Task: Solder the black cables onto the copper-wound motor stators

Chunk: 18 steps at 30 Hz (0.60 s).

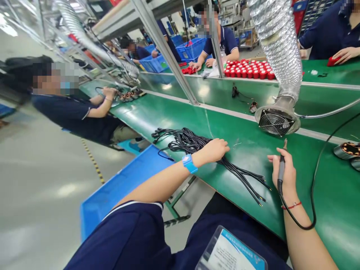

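My right hand (287,174) is closed round the grey handle of a soldering iron (281,168), whose tip points up and away from me below a round fan. Its black cord loops down past my wrist. My left hand (215,150) hovers over or rests on a bundle of black cables (194,141), with its fingers curled. What those fingers hold, if anything, is hidden. Stripped, coloured cable ends fan out to the right of this hand. A thin pale wire hangs down behind it, and a short curved wire bit (237,144) lies just beyond the fingertips.
A foil duct (277,48) with a fan (277,122) hangs above the green bench (174,112). Wound motor stators (348,150) stand at the right edge. A blue bin (112,191) is below left. Co-workers sit left and across, near red parts (249,70).
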Tool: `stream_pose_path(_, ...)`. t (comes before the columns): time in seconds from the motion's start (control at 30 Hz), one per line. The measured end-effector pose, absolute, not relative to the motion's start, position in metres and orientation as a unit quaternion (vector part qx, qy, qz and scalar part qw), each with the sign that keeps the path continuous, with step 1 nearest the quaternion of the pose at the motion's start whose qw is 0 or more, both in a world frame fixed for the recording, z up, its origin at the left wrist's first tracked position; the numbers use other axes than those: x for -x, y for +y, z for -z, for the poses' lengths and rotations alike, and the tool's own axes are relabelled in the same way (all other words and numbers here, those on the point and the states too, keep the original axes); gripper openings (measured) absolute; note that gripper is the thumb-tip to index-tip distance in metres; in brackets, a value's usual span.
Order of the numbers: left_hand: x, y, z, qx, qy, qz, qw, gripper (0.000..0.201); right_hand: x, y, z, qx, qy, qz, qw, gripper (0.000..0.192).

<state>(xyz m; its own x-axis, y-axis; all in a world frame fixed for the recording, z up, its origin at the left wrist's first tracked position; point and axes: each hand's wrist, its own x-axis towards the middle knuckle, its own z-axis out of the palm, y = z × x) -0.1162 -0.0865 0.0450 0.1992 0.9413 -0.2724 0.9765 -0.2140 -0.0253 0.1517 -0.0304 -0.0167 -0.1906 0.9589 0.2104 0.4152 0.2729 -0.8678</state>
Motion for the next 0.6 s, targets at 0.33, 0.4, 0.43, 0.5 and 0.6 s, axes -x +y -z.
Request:
stream_pose_path(0.33,0.178,-0.112,-0.072,-0.659,0.731,0.176,0.001,0.033,-0.153,-0.025,0.014,0.476,-0.718,-0.324,0.392,0.044)
stream_pose_path(0.4,0.202,-0.110,-0.080,-0.626,0.755,0.195,0.002,0.035,-0.155,-0.024,0.012,0.478,-0.719,-0.313,0.396,0.045)
stream_pose_path(0.43,0.211,-0.109,-0.081,-0.618,0.759,0.206,0.009,0.037,-0.156,-0.024,0.012,0.479,-0.720,-0.308,0.397,0.045)
stream_pose_path(0.5,0.223,-0.103,-0.080,-0.614,0.754,0.230,0.038,0.043,-0.158,-0.024,0.014,0.481,-0.724,-0.300,0.394,0.044)
stream_pose_path(0.6,0.230,-0.093,-0.069,-0.622,0.728,0.271,0.098,0.038,-0.164,-0.021,0.021,0.491,-0.725,-0.289,0.387,0.042)
